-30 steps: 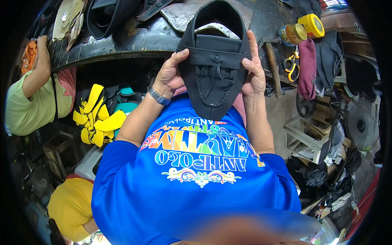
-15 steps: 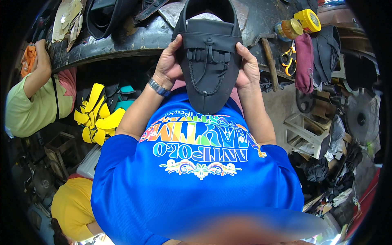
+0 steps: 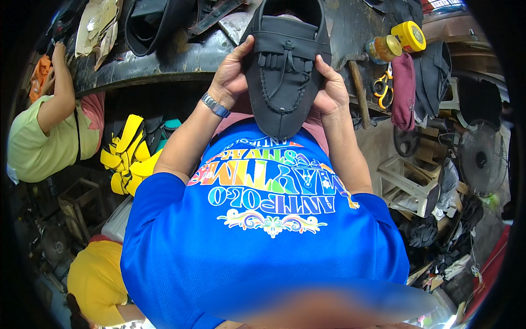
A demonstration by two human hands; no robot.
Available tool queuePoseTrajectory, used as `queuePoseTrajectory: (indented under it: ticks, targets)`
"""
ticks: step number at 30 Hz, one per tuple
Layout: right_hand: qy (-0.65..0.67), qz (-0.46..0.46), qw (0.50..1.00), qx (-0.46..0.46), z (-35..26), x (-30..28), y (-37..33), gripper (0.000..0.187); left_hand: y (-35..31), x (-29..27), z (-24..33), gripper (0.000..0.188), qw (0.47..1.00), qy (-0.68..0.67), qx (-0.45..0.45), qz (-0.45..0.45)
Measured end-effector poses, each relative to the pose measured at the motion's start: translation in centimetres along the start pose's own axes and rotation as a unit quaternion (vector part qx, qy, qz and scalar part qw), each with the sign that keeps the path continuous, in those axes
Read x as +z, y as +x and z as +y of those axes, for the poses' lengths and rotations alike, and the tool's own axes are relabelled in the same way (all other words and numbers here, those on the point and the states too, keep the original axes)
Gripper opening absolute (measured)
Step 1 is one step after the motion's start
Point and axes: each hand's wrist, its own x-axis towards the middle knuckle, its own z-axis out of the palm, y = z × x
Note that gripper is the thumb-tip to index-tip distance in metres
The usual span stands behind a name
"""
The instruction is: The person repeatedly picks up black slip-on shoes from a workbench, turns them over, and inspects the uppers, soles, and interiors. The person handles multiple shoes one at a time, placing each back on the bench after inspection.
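Nearest, toward 6 o'clock, a blue printed shirt (image 3: 263, 257), seen from above. Beyond it, at 12 o'clock, a black shoe (image 3: 282, 82), held up in front of the near edge of a dark workbench (image 3: 148, 68), toe toward 6, opening toward 12. Gripped from two sides: left hand (image 3: 230, 77) closed on the shoe's edge at its 10 o'clock, right hand (image 3: 331, 90) closed on the edge at its 2. Held by the sides only, probably to leave the stitched front, fringe and tied lace in plain sight, and to spread the soft material evenly. Both forearms (image 3: 189, 134) slanted inward from the sleeves; thumbs on top, fingers mostly hidden beneath; on the left wrist, a metal watch (image 3: 215, 105).

Farther out, around 2 o'clock, a hammer (image 3: 359, 93), orange-handled scissors (image 3: 383, 90) and a maroon pouch (image 3: 404, 90) side by side, likely placed for easy reach; past them, a jar (image 3: 383, 48) and a yellow tub (image 3: 410, 36). At 9, a heap of yellow pieces (image 3: 129, 153). At 3, a pale stool (image 3: 408, 183), then a fan (image 3: 483, 162). Around 8, a co-worker in yellow (image 3: 98, 279); between 9 and 10, another in pale green (image 3: 46, 126).
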Motion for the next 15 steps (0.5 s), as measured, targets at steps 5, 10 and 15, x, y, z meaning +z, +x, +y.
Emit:
queuePoseTrajectory:
  ticks: [5,10,15]
  targets:
    - [-0.096,-0.015,0.993,-0.067,-1.1,2.7,0.9,0.035,2.3,1.1,1.7,0.046,0.998,-0.001,-0.033,-0.052]
    - [-0.521,-0.052,0.788,-0.324,-3.9,7.7,0.7,0.022,5.3,5.7,5.5,0.037,0.868,0.471,0.156,0.021]
    - [-0.83,-0.122,0.189,-0.511,-4.2,7.2,4.6,0.037,3.3,9.2,9.0,0.038,0.917,0.352,0.189,0.024]
